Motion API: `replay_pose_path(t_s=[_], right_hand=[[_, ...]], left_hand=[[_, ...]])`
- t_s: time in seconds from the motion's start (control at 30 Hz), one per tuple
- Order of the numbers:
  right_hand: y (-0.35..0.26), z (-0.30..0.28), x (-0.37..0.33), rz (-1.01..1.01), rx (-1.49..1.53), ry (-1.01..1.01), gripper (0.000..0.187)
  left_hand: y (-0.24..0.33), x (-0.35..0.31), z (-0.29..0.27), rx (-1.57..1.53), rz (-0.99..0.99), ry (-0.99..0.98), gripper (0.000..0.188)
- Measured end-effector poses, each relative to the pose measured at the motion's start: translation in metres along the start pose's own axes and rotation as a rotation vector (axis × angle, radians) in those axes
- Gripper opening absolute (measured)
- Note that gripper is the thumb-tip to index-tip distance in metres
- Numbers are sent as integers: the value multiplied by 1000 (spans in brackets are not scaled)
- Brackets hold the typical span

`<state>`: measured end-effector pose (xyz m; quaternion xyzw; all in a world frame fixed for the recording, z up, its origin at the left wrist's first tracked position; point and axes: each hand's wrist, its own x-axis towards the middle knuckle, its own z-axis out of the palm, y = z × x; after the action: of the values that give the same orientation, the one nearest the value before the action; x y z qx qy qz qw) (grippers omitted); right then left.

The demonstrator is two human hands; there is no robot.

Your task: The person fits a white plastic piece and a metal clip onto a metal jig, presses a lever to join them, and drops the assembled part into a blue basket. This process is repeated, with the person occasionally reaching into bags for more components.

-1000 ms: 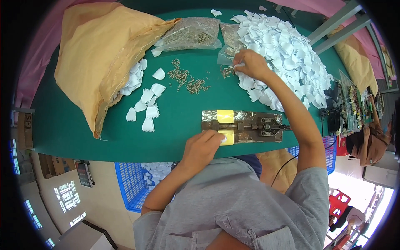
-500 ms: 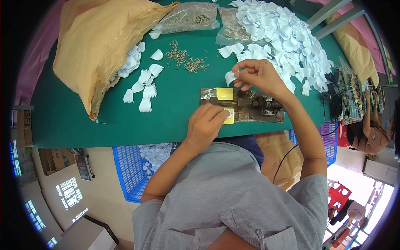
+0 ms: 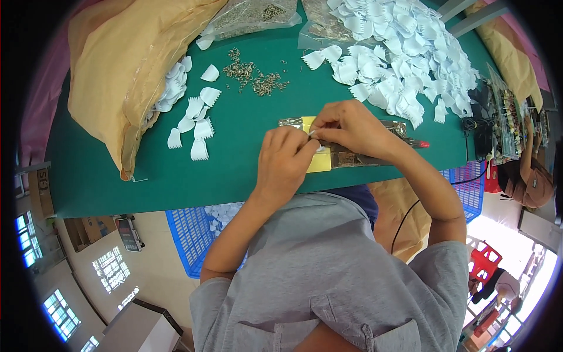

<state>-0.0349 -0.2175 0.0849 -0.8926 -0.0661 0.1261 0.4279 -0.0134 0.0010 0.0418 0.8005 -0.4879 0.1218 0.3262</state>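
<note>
My left hand (image 3: 285,158) and my right hand (image 3: 350,130) meet over a dark, tape-covered fixture (image 3: 358,158) with yellow patches. Between their fingertips is a white toothed plastic piece (image 3: 320,149), mostly hidden; a sliver of white also shows higher up at the fingers. Both hands are closed in a pinch, and I cannot tell whether they grip one piece or two. Beyond my right hand lies a large heap of white toothed pieces (image 3: 404,58). Small brass-coloured metal parts, like tiny springs (image 3: 268,84), lie scattered farther left.
A tan sack (image 3: 117,70) spills white pieces on the left. Clear bags (image 3: 252,20) of metal parts lie at the back. Several loose white pieces (image 3: 199,148) sit mid-left. Blue baskets (image 3: 187,234) stand below the table edge. Another person (image 3: 525,182) is at far right.
My right hand has come down and left from above the fixture, bringing its white piece to my left fingertips. A red-tipped part now shows at the fixture's right end. The view has shifted slightly.
</note>
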Motion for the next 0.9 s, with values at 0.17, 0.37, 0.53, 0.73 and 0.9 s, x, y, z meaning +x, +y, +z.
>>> replay_pose_path(t_s=[0.17,0.37,0.53,0.73,0.9], right_hand=[[4,8,-14,153,304,79,15],[5,19,-24,45,235,220,17],[1,22,-35,-120,24,319,18],[-9,11,-21,233,261,105,24],[-13,23,-29,-78,51,296,20]], left_hand=[[-9,-10,14,-296,-248,115,62],[-23,-12,12,-380,-265,-74,72],[-28,-12,17,-452,-233,-80,70],[-29,-14,23,-425,-226,-43,70],[-30,-13,24,-583,-263,-37,72]])
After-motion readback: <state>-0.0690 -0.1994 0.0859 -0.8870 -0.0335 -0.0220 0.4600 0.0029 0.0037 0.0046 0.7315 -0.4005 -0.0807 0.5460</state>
